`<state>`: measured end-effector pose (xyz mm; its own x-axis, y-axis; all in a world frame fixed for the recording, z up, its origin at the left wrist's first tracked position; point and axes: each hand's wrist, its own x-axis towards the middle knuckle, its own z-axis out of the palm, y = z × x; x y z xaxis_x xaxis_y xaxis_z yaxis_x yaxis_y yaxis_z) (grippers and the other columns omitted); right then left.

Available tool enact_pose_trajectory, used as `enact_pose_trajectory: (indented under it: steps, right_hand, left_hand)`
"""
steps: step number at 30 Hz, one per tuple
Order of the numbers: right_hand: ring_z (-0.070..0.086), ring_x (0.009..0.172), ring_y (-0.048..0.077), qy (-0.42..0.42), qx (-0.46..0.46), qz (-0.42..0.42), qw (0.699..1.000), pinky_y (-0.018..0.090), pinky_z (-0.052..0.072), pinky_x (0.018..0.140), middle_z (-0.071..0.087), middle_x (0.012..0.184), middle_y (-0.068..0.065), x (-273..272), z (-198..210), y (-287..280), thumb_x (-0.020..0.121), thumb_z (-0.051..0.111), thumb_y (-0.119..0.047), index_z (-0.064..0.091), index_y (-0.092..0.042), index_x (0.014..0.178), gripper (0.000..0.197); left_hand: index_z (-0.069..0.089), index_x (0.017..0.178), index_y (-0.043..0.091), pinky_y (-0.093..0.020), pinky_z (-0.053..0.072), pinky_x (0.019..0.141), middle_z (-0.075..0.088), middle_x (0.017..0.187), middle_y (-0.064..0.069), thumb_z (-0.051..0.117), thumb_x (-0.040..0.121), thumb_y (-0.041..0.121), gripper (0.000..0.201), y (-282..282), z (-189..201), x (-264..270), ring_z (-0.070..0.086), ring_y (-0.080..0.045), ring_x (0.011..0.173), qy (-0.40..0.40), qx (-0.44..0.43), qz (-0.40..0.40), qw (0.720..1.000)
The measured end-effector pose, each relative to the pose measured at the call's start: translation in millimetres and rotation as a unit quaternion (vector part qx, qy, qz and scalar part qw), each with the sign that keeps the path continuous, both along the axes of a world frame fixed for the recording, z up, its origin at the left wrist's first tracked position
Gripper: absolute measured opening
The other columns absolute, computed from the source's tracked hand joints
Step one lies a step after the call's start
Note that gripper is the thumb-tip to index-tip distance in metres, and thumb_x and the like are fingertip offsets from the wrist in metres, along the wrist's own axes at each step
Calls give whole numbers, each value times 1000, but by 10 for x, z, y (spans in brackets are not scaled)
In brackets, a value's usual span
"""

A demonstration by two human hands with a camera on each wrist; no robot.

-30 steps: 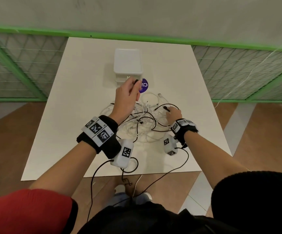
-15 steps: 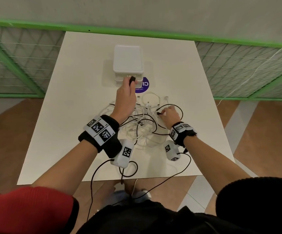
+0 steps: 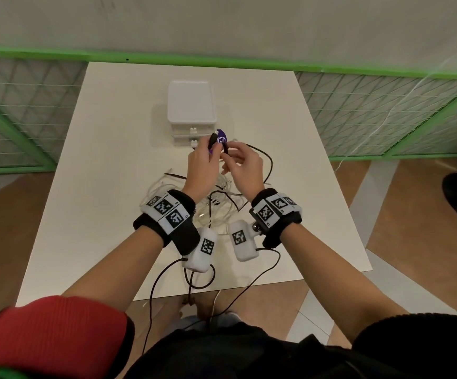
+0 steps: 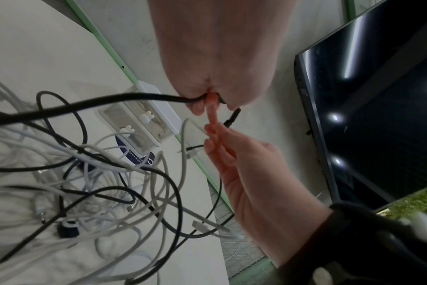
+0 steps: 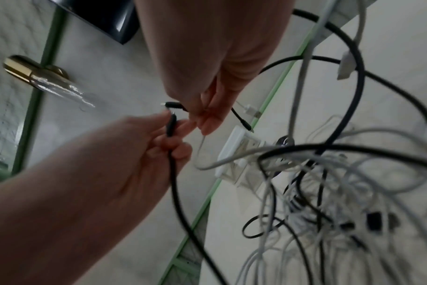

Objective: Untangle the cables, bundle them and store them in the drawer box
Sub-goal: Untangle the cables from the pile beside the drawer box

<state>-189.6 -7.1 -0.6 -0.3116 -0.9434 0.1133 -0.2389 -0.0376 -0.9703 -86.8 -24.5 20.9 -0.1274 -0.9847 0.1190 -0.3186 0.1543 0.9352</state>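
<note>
Cable tangle (image 3: 216, 206) before the drawer box (image 3: 191, 110); bare table (image 3: 98, 187) either side.

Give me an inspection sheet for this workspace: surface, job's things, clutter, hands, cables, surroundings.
Surface: white table, cables heaped in the middle.
Job's things: white drawer box at the far middle, both drawers closed; tangled pile of white and black cables not yet sorted or bundled.
Clutter: purple round sticker beside the drawer box.
Hands: left hand and right hand raised together above the pile, each pinching an end of the black cable.
Cables: the black cable loops down to the pile; thin black leads hang from the wrist cameras over the near edge.
Surroundings: green mesh fence, grey wall, wood floor, a dark screen.
</note>
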Motion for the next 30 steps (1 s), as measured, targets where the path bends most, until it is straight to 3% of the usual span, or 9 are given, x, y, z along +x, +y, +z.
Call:
enact_pose_trajectory:
  steps: [4, 8, 12, 15, 18, 21, 24, 27, 30]
  right_hand:
    - [55, 48, 12, -42, 6, -36, 998, 26, 48, 48, 67, 74, 12, 119, 34, 48, 88, 56, -2, 45, -8, 98, 17]
    - [57, 58, 12, 13, -25, -24, 999, 19, 45, 55, 69, 78, 7, 192, 59, 68, 90, 55, -6, 44, -13, 95, 14]
    - [59, 61, 15, 45, -32, -18, 998, 31, 48, 60, 69, 83, 0, 225, 77, 111, 89, 56, -10, 41, -15, 97, 18]
    - [55, 54, 6, 61, -28, -1, 998, 19, 46, 55, 66, 96, 0, 240, 54, 133, 89, 58, -9, 42, -11, 99, 19]
    - [49, 57, 1, 93, 17, -2, 996, 18, 40, 58, 61, 81, -3, 159, -169, 195, 91, 57, -14, 57, -4, 93, 9]
    - [52, 59, 3, 77, 88, 37, 992, 22, 43, 62, 64, 72, -1, 48, -453, 301, 91, 57, -17, 68, -4, 86, 17]
    - [46, 48, -1, 94, 119, 30, 988, 16, 37, 55, 58, 59, -5, -82, -596, 358, 89, 61, -20, 70, -6, 81, 18]
    - [47, 43, -1, 91, 124, 19, 988, 12, 34, 51, 54, 55, -12, -180, -604, 311, 86, 65, -23, 71, -3, 81, 21]
    - [47, 45, -1, 133, 121, 43, 983, 14, 34, 52, 53, 55, -14, -182, -508, 247, 88, 63, -25, 73, -3, 91, 24]
  left_hand:
    - [54, 105, 5, -8, 41, 52, 57, 77, 1, 45, 97, 14, 15, 86, 75, -39, 55, 4, 59, 29, 0, -22, 999]
    - [57, 112, 4, -9, 40, 61, 58, 82, 4, 45, 97, 13, 21, 103, 46, -33, 53, 0, 69, 28, -3, -9, 1000]
    - [58, 110, 0, -4, 41, 63, 60, 89, -2, 41, 99, 12, 23, 87, 45, -15, 55, -5, 73, 17, -16, -1, 1000]
    - [57, 100, -1, -4, 38, 59, 62, 87, -5, 34, 101, 13, 27, 26, 78, 13, 51, 4, 64, 21, -28, 33, 999]
    - [48, 90, 11, -8, 37, 60, 59, 79, 5, 25, 103, 15, 26, -113, 250, 99, 50, 7, 58, 66, -39, 81, 994]
    - [37, 78, 21, -13, 40, 55, 48, 67, 5, 23, 103, 17, 29, -198, 456, 169, 49, -1, 53, 129, -41, 80, 988]
    - [39, 84, 18, -21, 34, 47, 38, 64, 7, 25, 102, 19, 24, -230, 680, 212, 37, -6, 49, 198, -66, 91, 974]
    - [40, 88, 16, -21, 30, 46, 37, 64, 9, 25, 101, 19, 21, -257, 899, 273, 31, -3, 48, 244, -105, 112, 958]
    - [41, 94, 15, -28, 32, 45, 36, 60, 10, 26, 100, 20, 17, -210, 924, 242, 34, -7, 47, 187, -150, 52, 969]
